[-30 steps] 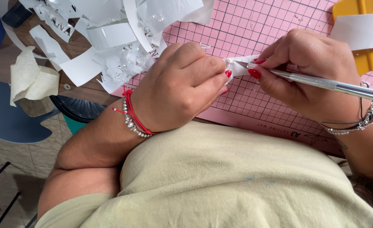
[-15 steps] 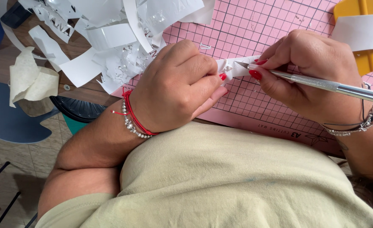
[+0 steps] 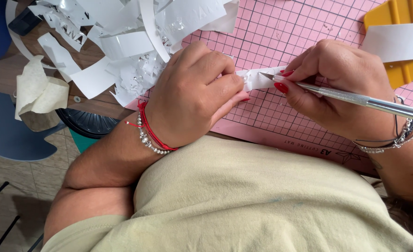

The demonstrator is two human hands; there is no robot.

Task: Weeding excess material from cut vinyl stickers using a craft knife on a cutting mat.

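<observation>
I count one pink cutting mat [image 3: 309, 28], one silver craft knife [image 3: 356, 98], and one small white strip [image 3: 258, 79] between my hands, lying on the mat towards its near edge. One loose heap of white offcuts [image 3: 122, 42] spills over the mat's left edge, one crumpled tissue [image 3: 36, 91] lies on the wooden worktop [image 3: 1, 74] beyond it, and one yellow squeegee [image 3: 398, 18] sits at the far right corner under one white sheet [image 3: 395, 42].

My left hand [image 3: 195, 93] is curled knuckles-up, fingers bunched and pressing the strip's left end down. My right hand [image 3: 342, 93] pinches the knife like a pen, blade tip touching the strip's top edge, handle trailing off right over my wrist.
</observation>
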